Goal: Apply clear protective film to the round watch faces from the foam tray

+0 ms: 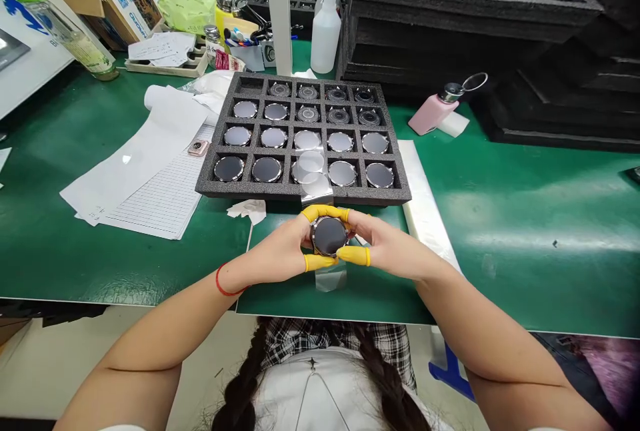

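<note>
Between both hands I hold a round watch case [329, 236] with a dark face turned up, just in front of the foam tray. My left hand [295, 244], in yellow finger cots, grips its left side with thumb and finger. On the other side, my right hand [373, 241] pinches the rim, its thumb at the lower edge. The black foam tray [300, 192] holds watch cases in its compartments; several lie glass up, others in the back rows show their inner side. A strip of clear round films [316, 184] lies over the tray's front edge, and clear film [331, 278] hangs below the watch case.
White paper [135, 151] and lined sheets [155, 208] lie at the left, with a small pink square device [199, 147]. Behind stand a white bottle [326, 34] and a metal post [278, 11]. Stacked foam trays [470, 1] rise at the right, near a pink pump bottle [433, 113].
</note>
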Tool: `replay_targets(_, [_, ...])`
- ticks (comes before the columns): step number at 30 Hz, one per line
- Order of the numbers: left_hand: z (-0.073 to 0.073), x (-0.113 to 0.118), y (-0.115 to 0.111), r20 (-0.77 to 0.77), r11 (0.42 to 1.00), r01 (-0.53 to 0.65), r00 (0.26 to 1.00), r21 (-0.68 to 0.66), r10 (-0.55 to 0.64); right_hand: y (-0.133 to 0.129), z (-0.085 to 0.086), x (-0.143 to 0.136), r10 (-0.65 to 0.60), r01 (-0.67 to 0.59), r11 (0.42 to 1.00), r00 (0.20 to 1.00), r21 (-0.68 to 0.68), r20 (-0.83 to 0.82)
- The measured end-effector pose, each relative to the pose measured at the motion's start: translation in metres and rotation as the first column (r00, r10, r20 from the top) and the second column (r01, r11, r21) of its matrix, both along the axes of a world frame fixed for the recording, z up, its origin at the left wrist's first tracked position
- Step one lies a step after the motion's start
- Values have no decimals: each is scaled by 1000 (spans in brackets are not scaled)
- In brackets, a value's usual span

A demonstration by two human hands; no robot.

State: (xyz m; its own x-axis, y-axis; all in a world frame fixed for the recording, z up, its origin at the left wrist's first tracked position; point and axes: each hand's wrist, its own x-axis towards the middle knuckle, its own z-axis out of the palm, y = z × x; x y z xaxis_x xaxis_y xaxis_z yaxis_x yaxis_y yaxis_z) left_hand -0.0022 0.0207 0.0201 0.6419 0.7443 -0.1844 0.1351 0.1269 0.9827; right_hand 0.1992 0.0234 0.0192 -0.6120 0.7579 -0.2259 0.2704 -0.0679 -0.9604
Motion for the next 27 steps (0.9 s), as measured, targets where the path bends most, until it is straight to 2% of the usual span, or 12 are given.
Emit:
replay_targets(6, [1,0,-1,31,999,20,999,-26,-19,2,2,4,-1,1,1000,1000,-4,-3])
replay_targets(21, [-4,1,0,-101,999,46,994,27,-43,-1,-2,-4,-7,6,1000,997,7,75])
replay_targets(24, [-6,2,-1,-53,1000,12,999,16,-11,-3,-3,-4,-32,29,999,996,35,88])
replay_targets(27, [-7,3,-1,19,1000,-7,1000,2,7,-2,-4,0,5,-9,998,997,60,76])
